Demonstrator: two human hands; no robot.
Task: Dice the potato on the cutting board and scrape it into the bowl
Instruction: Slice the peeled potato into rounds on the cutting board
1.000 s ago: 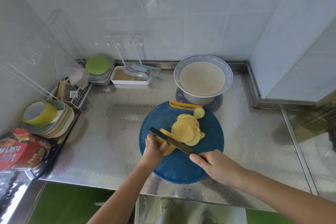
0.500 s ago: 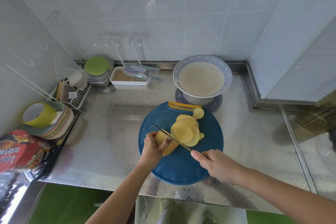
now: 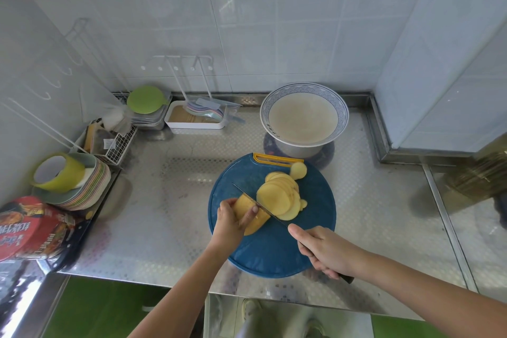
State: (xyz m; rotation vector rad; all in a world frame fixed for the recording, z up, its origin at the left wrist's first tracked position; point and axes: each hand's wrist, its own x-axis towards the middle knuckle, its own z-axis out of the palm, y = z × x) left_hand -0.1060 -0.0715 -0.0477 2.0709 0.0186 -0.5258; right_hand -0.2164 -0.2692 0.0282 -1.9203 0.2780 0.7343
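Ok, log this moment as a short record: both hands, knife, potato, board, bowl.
left hand: holds the uncut potato piece steady
right hand: grips the knife by its handle
knife: blade edge-down between the uncut piece and the slices
potato: partly sliced, slices fanned beside the blade, none diced
cutting board: blue, round, on the steel counter
bowl: behind the board, pale contents, no potato pieces visible

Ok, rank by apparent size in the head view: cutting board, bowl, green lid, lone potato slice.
1. cutting board
2. bowl, though farther from the camera
3. green lid
4. lone potato slice
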